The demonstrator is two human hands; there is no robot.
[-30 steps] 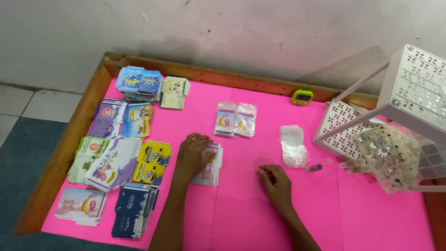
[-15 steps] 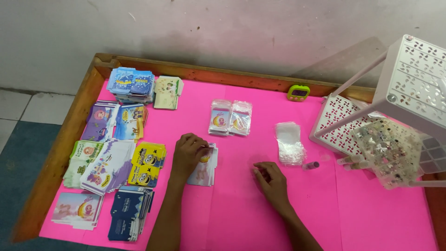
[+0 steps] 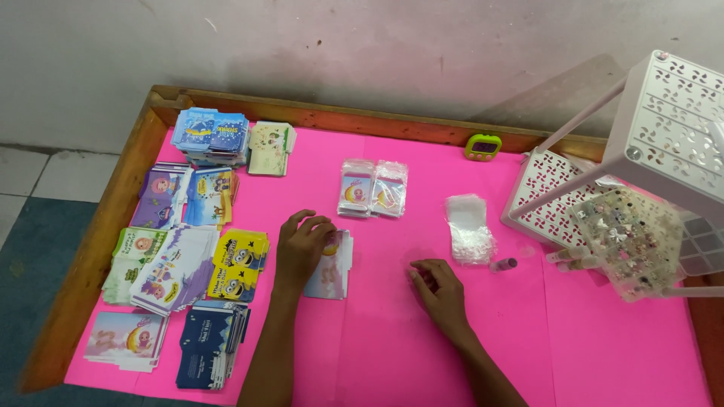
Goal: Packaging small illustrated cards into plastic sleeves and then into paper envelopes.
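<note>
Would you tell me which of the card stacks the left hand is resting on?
The left hand rests on the small pastel stack lying alone mid-table, apart from the stacks grouped along the left edge.

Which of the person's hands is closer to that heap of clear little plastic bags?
The right hand. It rests on the pink mat just below and left of the clear bags. The left hand lies farther left, on a small stack of cards.
</note>
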